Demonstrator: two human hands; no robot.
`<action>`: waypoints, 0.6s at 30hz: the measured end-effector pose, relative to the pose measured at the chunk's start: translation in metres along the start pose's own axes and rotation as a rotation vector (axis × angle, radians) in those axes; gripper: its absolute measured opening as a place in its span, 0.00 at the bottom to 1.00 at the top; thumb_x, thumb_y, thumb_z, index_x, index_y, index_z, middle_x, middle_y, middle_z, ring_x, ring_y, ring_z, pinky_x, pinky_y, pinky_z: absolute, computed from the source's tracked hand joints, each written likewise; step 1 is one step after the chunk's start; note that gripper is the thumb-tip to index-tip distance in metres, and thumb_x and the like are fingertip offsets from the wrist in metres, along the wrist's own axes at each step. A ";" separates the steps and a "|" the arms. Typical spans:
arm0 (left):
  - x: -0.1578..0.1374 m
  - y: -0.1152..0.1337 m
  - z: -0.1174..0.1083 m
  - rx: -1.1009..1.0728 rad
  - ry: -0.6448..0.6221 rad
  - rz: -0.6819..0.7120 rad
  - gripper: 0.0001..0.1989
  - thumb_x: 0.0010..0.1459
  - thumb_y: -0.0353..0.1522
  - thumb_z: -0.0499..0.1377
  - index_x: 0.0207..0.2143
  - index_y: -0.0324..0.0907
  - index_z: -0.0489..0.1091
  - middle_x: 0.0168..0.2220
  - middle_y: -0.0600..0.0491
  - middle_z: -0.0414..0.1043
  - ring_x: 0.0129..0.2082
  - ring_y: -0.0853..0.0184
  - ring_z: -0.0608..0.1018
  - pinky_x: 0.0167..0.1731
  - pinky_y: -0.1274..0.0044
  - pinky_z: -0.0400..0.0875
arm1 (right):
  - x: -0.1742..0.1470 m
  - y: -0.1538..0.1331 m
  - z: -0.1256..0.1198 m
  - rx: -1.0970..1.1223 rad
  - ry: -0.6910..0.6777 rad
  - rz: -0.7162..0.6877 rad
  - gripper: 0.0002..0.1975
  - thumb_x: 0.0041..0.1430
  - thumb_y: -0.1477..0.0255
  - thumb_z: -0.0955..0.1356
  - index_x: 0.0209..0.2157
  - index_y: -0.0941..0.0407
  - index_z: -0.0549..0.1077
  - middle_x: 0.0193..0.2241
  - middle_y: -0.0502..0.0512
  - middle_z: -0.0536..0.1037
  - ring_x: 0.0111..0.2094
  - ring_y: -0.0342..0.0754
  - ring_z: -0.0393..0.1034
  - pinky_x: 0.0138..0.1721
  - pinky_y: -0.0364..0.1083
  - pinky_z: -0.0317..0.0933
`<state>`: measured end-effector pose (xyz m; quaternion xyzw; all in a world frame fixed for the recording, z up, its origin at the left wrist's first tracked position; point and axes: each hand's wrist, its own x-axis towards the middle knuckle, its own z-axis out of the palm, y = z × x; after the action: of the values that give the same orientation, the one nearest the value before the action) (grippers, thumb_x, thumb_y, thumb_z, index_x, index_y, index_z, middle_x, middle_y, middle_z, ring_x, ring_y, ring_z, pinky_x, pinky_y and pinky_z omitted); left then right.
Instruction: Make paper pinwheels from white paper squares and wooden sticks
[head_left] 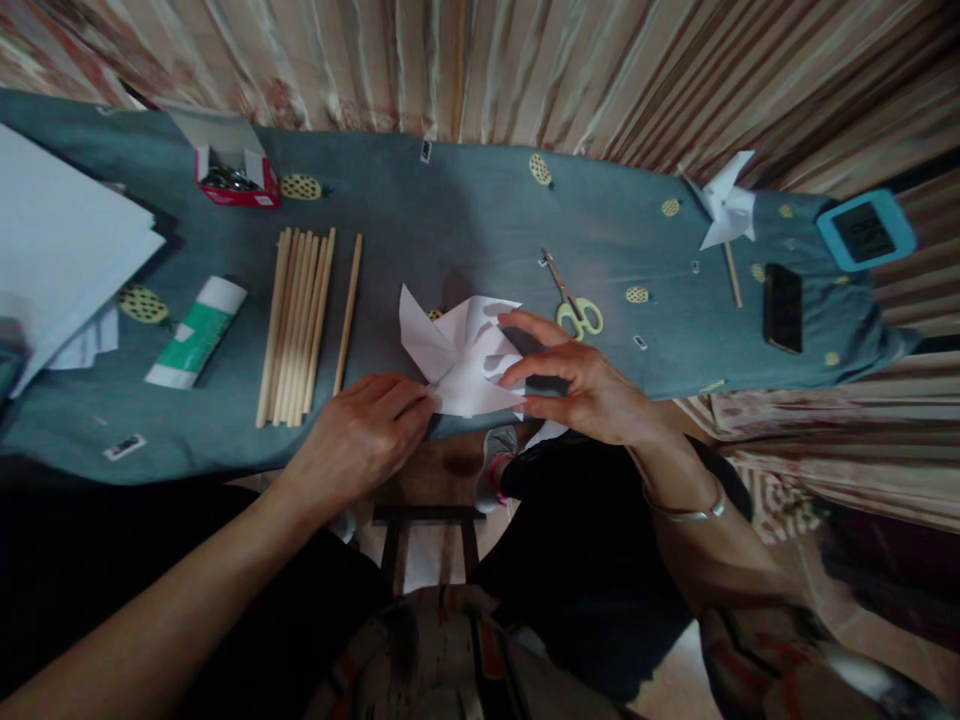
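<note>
A white paper pinwheel, cut and partly folded, lies at the near edge of the cloth with its left blade standing up. My left hand pinches its lower left corner between thumb and fingers. At the right side of the paper, my right hand has its fingers spread and curved, the tips on or just over the paper; firm contact cannot be made out. Green-handled scissors rest just beyond my right hand. A single wooden stick lies past my left hand, beside a row of several wooden sticks.
On the left are a paper stack, a green-and-white packet and an opened red box of small metal pieces. A pinwheel on a stick, a phone and a blue digital timer lie right. Curtains hang behind.
</note>
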<state>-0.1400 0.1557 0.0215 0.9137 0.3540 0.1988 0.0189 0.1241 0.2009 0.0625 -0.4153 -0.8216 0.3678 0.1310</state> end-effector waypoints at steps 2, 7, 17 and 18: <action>0.001 0.001 0.000 -0.004 -0.008 0.000 0.10 0.63 0.25 0.53 0.37 0.35 0.74 0.35 0.45 0.77 0.35 0.59 0.77 0.34 0.68 0.76 | 0.001 0.001 -0.002 0.045 0.015 -0.008 0.05 0.54 0.74 0.73 0.33 0.49 0.79 0.64 0.47 0.63 0.67 0.53 0.54 0.66 0.59 0.50; 0.003 0.012 0.005 -0.070 -0.019 -0.003 0.09 0.63 0.26 0.54 0.42 0.35 0.73 0.40 0.45 0.77 0.40 0.58 0.78 0.40 0.67 0.76 | 0.006 -0.001 0.007 0.091 0.070 -0.016 0.03 0.56 0.74 0.72 0.31 0.51 0.79 0.61 0.51 0.68 0.65 0.51 0.58 0.66 0.57 0.51; 0.003 0.024 0.019 -0.243 0.054 -0.096 0.16 0.64 0.25 0.53 0.54 0.33 0.63 0.45 0.41 0.76 0.45 0.59 0.77 0.45 0.67 0.76 | 0.030 0.004 0.040 -0.066 0.307 0.061 0.02 0.52 0.75 0.70 0.27 0.54 0.76 0.60 0.54 0.69 0.66 0.57 0.56 0.64 0.61 0.52; 0.003 0.024 0.020 -0.251 0.051 -0.093 0.16 0.64 0.25 0.53 0.54 0.34 0.63 0.46 0.42 0.76 0.45 0.60 0.77 0.46 0.67 0.76 | 0.031 0.005 0.042 -0.093 0.315 0.065 0.02 0.52 0.75 0.69 0.27 0.54 0.76 0.60 0.54 0.69 0.66 0.57 0.55 0.64 0.62 0.52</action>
<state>-0.1156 0.1421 0.0086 0.8813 0.3689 0.2635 0.1332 0.0857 0.2063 0.0274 -0.4997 -0.7932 0.2639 0.2270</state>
